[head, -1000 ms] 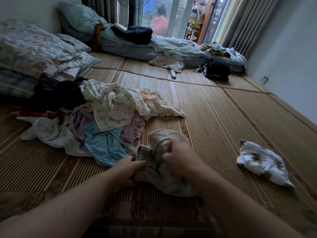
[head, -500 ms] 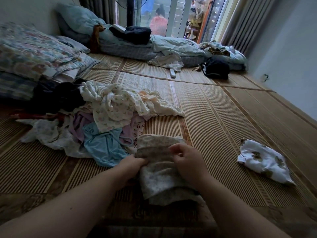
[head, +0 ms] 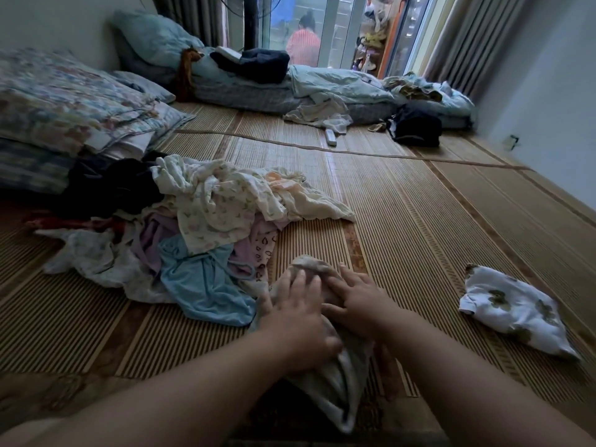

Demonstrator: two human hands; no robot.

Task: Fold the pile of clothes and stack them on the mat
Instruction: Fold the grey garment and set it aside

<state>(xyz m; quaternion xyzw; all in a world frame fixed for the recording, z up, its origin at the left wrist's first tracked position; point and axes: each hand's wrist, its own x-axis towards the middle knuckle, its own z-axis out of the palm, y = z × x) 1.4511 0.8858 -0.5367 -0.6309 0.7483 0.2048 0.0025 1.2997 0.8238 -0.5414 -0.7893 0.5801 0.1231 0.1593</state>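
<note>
Left hand (head: 300, 314) and right hand (head: 358, 304) press flat, fingers straight, on 1 garment (head: 335, 388), likely to set its fold; pile (head: 219, 214) lies just beside.

One wide-angle head view looks forward and down, close over the left hand (head: 300, 321) and right hand (head: 362, 304)
</note>
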